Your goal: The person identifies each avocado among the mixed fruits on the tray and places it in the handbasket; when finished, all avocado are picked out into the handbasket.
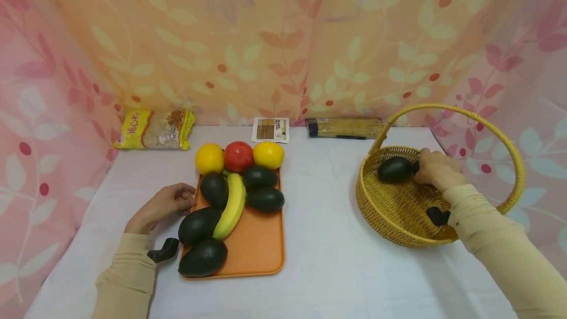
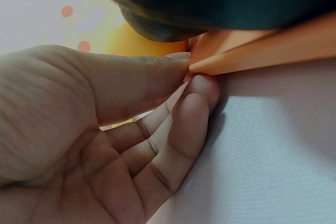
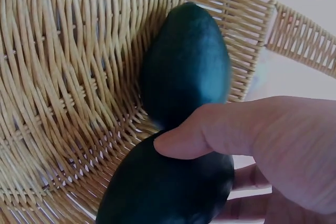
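The held avocado was inside the basket, at the right of the head frame, where the hand hid most of it. The right hand gripped it, thumb over the top and fingers round the far side, as the right wrist view showed. Another avocado lay just beyond it near the basket wall; the two looked to be touching, end to end. Whether the held avocado rested on the weave could not be told.

Such a smooth, rounded thing probably called for a light, full hold — low to the weave before any loosening, so that it would neither drop nor knock its neighbour. The wrist was best kept clear of the handle arching over the arm.

The basket stood on the white table. At centre left, the left hand pinched the rim of the orange tray between thumb and fingers — a sensible way, it seemed, to keep the tray steady. Five more avocados lay there round a banana, with two yellow fruits and a red fruit along the top end. Farther up, by the curtain, lay a pasta bag, a sachet and a noodle packet.
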{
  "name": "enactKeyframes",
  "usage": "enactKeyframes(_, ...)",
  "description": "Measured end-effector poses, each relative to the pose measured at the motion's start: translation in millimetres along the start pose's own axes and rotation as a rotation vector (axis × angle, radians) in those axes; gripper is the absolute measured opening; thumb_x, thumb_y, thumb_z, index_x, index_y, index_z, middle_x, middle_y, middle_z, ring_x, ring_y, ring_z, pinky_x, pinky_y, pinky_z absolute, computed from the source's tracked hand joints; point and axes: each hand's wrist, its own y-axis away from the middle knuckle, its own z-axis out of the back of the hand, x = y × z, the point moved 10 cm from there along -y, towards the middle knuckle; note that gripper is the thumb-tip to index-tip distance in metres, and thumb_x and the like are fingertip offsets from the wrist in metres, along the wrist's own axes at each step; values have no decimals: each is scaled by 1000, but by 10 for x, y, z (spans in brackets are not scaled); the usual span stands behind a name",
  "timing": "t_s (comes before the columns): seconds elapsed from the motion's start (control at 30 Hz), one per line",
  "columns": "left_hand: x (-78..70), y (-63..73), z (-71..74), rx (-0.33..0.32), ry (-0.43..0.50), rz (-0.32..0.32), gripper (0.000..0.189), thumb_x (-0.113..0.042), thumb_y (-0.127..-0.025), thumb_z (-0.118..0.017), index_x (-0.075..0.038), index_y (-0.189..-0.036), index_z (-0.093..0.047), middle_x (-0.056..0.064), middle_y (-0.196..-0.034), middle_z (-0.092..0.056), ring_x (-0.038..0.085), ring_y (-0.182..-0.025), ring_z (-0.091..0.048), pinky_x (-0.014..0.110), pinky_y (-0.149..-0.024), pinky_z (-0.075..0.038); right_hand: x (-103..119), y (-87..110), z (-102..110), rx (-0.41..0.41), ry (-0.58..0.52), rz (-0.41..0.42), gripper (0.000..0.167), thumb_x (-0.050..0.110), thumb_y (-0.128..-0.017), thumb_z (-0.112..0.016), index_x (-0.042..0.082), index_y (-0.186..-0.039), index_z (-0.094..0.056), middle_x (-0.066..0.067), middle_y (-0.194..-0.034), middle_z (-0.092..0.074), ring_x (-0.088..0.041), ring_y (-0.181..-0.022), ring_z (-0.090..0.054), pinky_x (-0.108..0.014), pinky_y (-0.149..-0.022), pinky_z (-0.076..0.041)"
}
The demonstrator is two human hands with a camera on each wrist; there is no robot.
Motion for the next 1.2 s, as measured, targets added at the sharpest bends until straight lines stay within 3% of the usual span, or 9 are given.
enactKeyframes(0.27,10,-6,10,-3,-14,-6,42,-10,-95,-59,9,-131,-48,14,-98,-64,17,-81,-62,27,-73,-56,70,-75,-90,-1,28,37,49,17,-73,-69,-14,-105,-48,-40,-104,-58,-48,-86,-61,-58,-68,-50)
enactKeyframes(0.47,-2,-9,17,-2,-22,0,42,-11,-95,-59,8,-131,-48,12,-96,-64,16,-81,-62,28,-73,-55,114,-104,-118,-25,49,54,54,14,-74,-70,-18,-110,-45,-46,-107,-52,-58,-94,-56,-62,-74,-48)
enactKeyframes(0.8,-23,-4,12,-1,-17,-3,42,-9,-95,-58,8,-131,-47,13,-97,-64,17,-81,-62,27,-72,-55,145,-120,-119,-49,57,70,41,8,-77,-66,-16,-105,-48,-45,-101,-53,-57,-84,-58,-60,-66,-50)
enactKeyframes(1.2,-6,1,8,-3,-21,5,41,-9,-95,-57,8,-132,-47,14,-98,-64,17,-81,-62,27,-73,-55,162,-121,-143,-57,71,83,43,9,-75,-69,-14,-104,-49,-43,-101,-56,-57,-86,-58,-61,-70,-50)
